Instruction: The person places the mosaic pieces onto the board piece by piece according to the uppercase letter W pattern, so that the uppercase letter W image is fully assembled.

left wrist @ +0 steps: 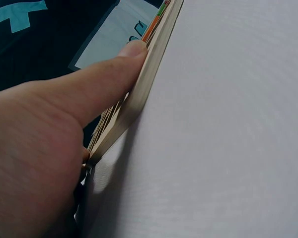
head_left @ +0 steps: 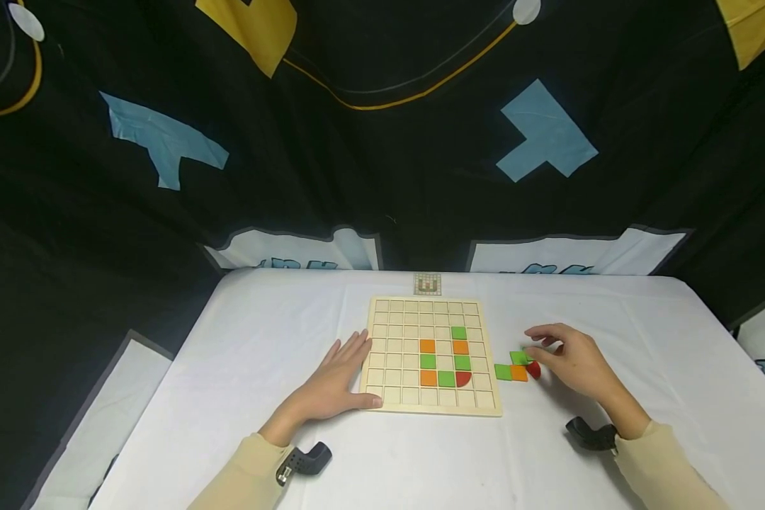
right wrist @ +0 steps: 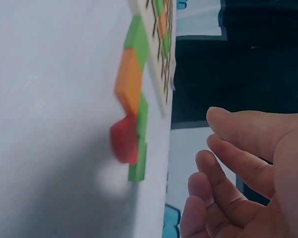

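Observation:
A pale wooden grid board (head_left: 395, 322) lies on the white table. Green, orange and red pieces sit in its cells in a U shape, among them an orange square (head_left: 427, 346), a green square (head_left: 446, 379) and a red rounded piece (head_left: 463, 379). My left hand (head_left: 334, 382) rests along the board's left edge, fingers extended and thumb on the lower left corner. Right of the board, my right hand (head_left: 570, 358) hovers over loose pieces with nothing between thumb and fingers. Below it lie a red piece (right wrist: 124, 140), an orange square (right wrist: 128, 82) and several green squares (right wrist: 136, 37).
A small card with a gridded pattern (head_left: 428, 284) lies behind the board near the table's far edge. Black cloth (head_left: 370, 177) with blue and yellow shapes hangs behind the white table (head_left: 280, 319). Each wrist wears a black device (head_left: 312, 459).

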`<state>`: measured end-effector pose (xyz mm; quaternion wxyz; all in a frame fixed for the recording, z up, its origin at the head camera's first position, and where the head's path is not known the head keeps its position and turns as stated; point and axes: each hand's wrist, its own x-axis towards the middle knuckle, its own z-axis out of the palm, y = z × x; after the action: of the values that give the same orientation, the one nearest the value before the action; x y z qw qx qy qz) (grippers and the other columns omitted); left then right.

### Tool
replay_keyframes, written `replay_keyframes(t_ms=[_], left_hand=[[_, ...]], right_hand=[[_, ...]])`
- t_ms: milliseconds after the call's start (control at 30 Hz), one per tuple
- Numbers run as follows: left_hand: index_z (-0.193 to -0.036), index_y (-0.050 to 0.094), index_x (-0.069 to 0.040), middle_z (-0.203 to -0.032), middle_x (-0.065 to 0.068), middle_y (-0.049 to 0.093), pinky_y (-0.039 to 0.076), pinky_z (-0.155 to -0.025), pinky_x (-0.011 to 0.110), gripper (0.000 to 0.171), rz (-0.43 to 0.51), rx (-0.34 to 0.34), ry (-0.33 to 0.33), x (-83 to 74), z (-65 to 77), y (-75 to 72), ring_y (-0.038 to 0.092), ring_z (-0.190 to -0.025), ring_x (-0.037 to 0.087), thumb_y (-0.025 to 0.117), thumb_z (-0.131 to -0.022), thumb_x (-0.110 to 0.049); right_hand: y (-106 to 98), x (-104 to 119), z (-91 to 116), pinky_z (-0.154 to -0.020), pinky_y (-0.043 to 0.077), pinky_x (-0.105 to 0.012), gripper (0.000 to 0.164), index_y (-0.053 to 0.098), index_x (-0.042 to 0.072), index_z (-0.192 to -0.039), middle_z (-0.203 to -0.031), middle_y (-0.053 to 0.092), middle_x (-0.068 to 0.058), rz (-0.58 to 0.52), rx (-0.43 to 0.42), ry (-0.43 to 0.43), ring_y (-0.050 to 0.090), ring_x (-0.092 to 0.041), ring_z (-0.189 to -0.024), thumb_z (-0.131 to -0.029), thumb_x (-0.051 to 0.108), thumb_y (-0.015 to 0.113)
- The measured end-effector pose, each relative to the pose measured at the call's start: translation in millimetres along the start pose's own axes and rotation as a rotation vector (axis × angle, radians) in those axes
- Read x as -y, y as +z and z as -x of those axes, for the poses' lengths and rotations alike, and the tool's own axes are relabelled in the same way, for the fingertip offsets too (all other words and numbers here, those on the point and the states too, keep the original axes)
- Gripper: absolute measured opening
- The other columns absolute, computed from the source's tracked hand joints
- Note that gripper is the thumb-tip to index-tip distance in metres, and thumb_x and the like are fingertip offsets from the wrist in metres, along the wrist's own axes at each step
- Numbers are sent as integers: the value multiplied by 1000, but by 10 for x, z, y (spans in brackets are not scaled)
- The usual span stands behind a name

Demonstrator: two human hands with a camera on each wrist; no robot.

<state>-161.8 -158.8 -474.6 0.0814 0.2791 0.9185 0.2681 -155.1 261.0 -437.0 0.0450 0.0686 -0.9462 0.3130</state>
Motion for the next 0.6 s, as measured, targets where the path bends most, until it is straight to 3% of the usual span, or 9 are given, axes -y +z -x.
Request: replay_keyframes(t_ms=[433,600], left_hand=[[-157,23,4,-167,17,11,0,-124,51,107,1,1,-6,-20,-3,-17,5,-154,31,72,-85,-57],[-157,22,4,-167,16,11,0,-124,51,107,0,0,-5,-3,-2,-5,5,-154,31,71,-85,-58]], right_hand=[[8,-163,21,-75,52,-39,33,69,0,-121,-107,68,-15,28,26,44,59,-27,-92,-91,13,73],[20,-195,25,-79,54,-45,35,67,-2,-123,-112,66,-20,35,53,50,60,-31,-95,-89,7,71]])
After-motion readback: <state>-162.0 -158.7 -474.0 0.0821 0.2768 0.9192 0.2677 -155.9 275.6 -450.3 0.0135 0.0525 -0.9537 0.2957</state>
